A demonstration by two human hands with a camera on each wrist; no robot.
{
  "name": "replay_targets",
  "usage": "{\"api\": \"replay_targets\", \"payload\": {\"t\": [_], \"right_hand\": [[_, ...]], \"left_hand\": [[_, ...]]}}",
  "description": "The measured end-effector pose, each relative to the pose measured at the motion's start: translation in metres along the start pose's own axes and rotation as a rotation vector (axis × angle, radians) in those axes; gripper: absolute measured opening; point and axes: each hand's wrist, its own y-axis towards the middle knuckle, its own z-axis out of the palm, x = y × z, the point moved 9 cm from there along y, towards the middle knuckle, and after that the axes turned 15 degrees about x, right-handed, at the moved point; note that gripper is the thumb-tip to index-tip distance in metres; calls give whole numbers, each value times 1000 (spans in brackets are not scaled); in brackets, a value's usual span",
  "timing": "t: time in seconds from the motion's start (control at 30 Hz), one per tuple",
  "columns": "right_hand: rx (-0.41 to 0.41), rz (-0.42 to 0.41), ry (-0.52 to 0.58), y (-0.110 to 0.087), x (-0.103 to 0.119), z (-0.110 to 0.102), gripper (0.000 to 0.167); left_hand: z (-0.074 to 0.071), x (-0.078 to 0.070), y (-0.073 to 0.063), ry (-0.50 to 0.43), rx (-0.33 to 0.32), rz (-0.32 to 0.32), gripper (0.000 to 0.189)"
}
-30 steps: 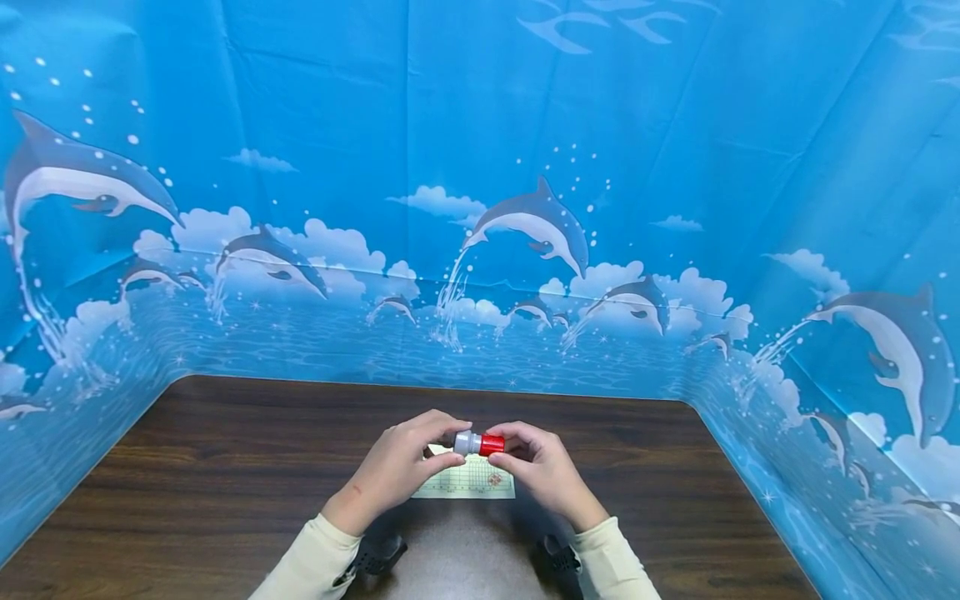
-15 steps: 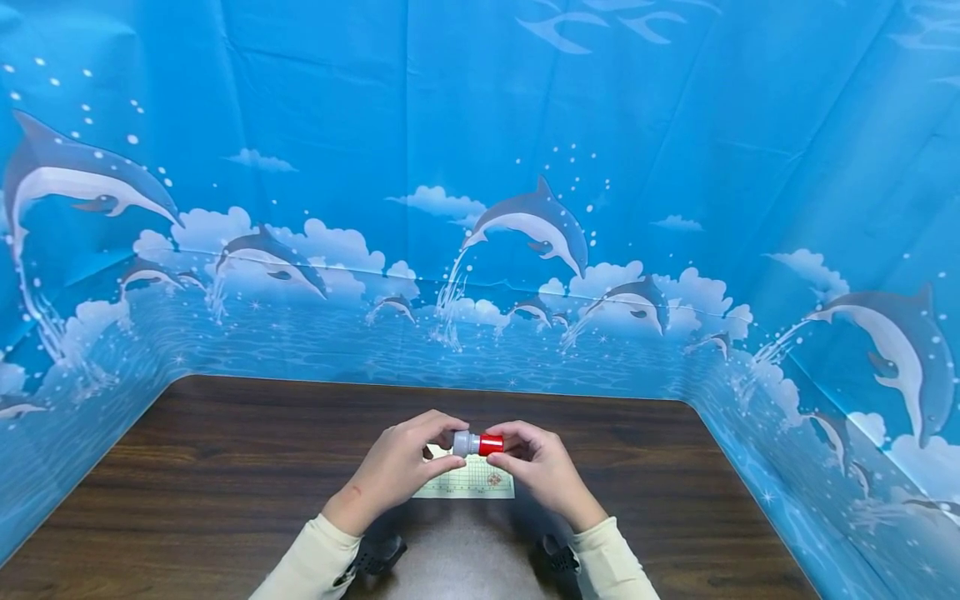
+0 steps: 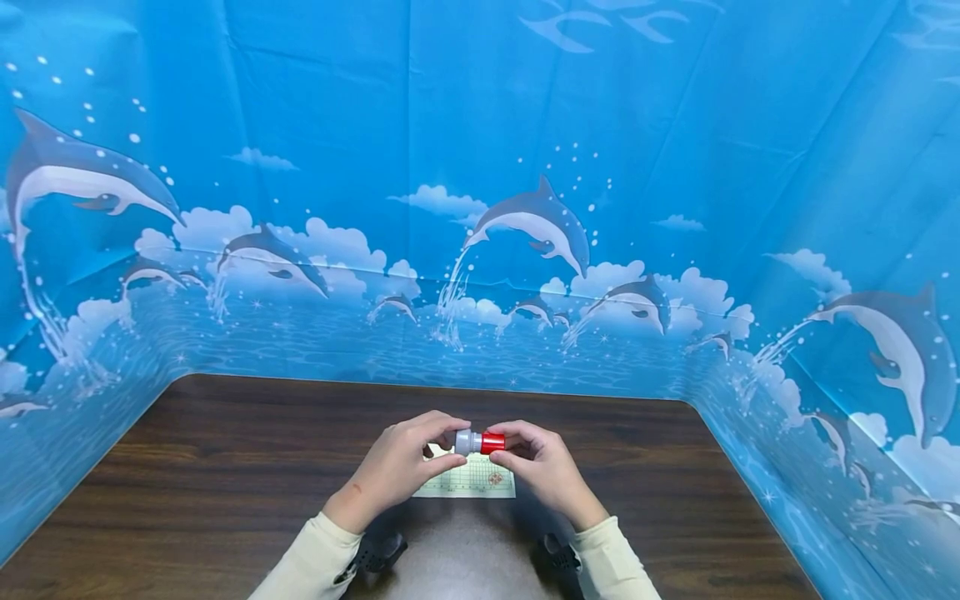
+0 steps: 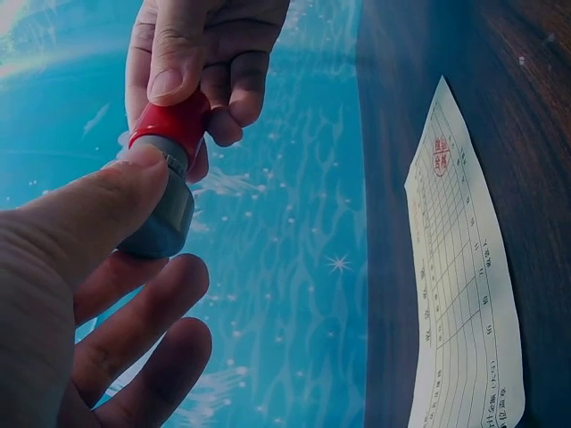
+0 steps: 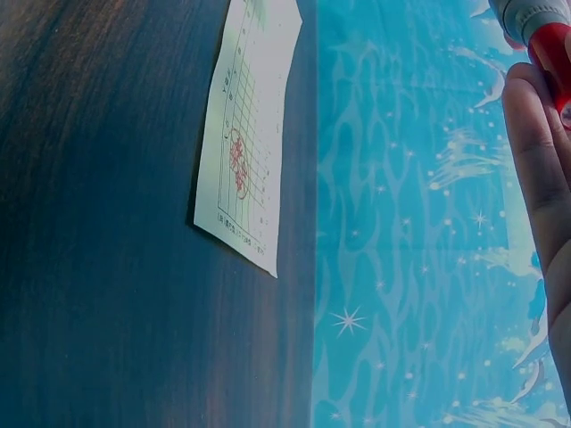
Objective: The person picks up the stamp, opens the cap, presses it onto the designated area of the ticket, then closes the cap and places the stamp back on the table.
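A small stamp with a grey body (image 3: pixel 464 442) and a red cap (image 3: pixel 492 443) is held level above the table. My left hand (image 3: pixel 408 457) pinches the grey body between thumb and fingers. My right hand (image 3: pixel 542 462) pinches the red cap from the other side. In the left wrist view the red cap (image 4: pixel 174 123) sits against the grey body (image 4: pixel 165 218), with the left thumb across the ribbed collar between them. Below the hands lies a pale green printed form (image 3: pixel 468 479) with ruled lines and a round red stamp mark (image 5: pixel 238 163).
Dark wood-grain tabletop (image 3: pixel 247 467) surrounds the form on all sides. A blue dolphin-printed sheet (image 3: pixel 337 342) closes off the table's back and both sides. Black wrist straps (image 3: pixel 381 553) sit under the cream sleeves (image 3: pixel 311 560).
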Motion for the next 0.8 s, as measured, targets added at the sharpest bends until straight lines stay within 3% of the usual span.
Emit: {"api": "replay_targets", "payload": {"t": [0.27, 0.8], "right_hand": [[19, -32, -24, -1, 4, 1, 33], [-17, -7, 14, 0, 6, -2, 33]], "left_hand": [[2, -2, -1, -14, 15, 6, 46], [-2, -3, 0, 48, -73, 13, 45]]}}
